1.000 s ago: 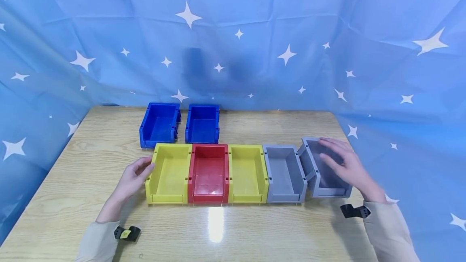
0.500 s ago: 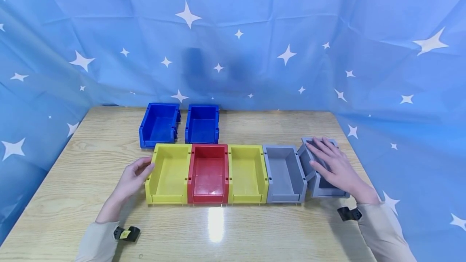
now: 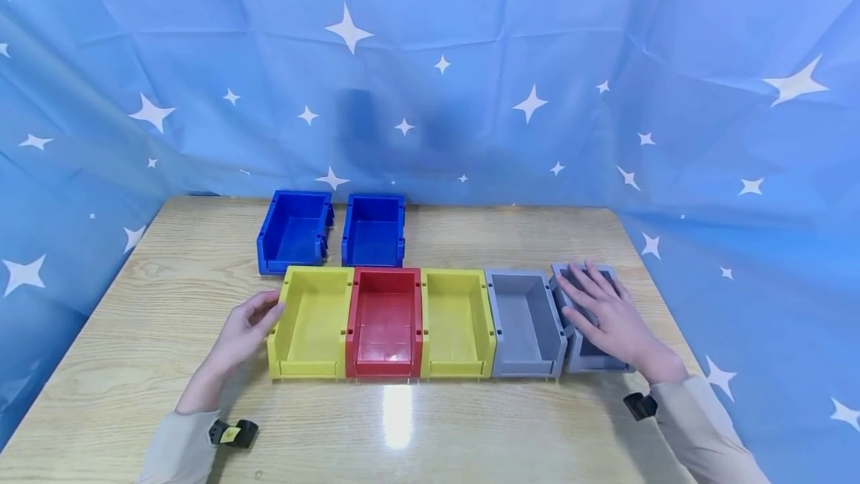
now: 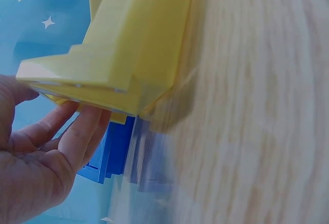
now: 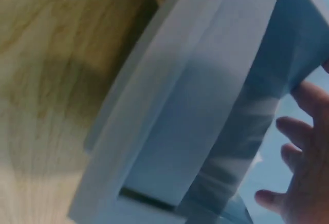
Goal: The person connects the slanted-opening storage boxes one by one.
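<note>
A row of plastic storage bins crosses the wooden table (image 3: pixel 470 432): a yellow bin (image 3: pixel 312 320), a red bin (image 3: pixel 386 316), a second yellow bin (image 3: pixel 457 320), a grey bin (image 3: pixel 522 320) and, at the right end, another grey bin (image 3: pixel 598 363). My left hand (image 3: pixel 245 327) holds the left wall of the first yellow bin; in the left wrist view its fingers (image 4: pixel 82 131) lie along the outer side. Over the end grey bin my right hand (image 3: pixel 614 323) is spread, fingers fairly straight, hiding much of its inside. That bin's left wall is close against its grey neighbour.
Two blue bins, one at the left (image 3: pixel 295 230) and one beside it (image 3: pixel 373 230), stand behind the row's left part. A blue star-patterned curtain (image 3: pixel 430 81) hangs behind the table and at both sides. Black wrist cameras sit below each hand.
My right hand has moved left and spread over the end grey bin. That bin has shifted left and slightly toward me, closer to its neighbour. My left hand stays in place.
</note>
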A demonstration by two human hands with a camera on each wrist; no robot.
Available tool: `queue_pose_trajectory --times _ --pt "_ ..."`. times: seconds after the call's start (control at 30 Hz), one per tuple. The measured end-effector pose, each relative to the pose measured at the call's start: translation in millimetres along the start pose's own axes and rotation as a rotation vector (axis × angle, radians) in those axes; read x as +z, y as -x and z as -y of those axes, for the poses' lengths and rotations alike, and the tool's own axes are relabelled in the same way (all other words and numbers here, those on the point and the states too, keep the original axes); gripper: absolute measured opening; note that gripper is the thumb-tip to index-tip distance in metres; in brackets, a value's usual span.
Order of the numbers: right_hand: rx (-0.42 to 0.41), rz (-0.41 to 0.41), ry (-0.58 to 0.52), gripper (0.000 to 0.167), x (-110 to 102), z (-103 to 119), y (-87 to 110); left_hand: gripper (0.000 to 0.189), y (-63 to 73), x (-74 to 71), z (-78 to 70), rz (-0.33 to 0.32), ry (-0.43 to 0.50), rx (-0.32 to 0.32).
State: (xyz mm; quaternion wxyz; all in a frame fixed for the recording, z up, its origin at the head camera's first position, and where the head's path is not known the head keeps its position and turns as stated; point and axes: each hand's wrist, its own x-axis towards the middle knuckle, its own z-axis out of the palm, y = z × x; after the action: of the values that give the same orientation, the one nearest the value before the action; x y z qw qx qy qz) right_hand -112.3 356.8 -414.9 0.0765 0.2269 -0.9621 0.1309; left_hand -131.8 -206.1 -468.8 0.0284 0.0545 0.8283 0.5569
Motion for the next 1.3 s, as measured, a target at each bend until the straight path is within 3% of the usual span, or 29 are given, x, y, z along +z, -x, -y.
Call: queue_pose_trajectory --times 0.33,0.67,1.07,1.3 --pt "0.035 0.071 0.028 0.056 13 -2 6.7 0.038 3.4 -0.4 -1.1 -0.005 0.025 0.01" --pt "0.048 0.116 0.06 0.058 14 0 6.8 0.039 -2.1 -0.8 -2.2 0.004 0.017 0.027" --pt "-0.011 0.097 0.083 0.058 8 2 -7.1 0.038 -2.1 -4.8 -3.6 -0.009 0.006 0.018" --pt "-0.025 -0.018 -0.028 0.055 10 5 -23.8 0.037 -1.2 -3.4 -4.0 0.005 -0.02 0.017"
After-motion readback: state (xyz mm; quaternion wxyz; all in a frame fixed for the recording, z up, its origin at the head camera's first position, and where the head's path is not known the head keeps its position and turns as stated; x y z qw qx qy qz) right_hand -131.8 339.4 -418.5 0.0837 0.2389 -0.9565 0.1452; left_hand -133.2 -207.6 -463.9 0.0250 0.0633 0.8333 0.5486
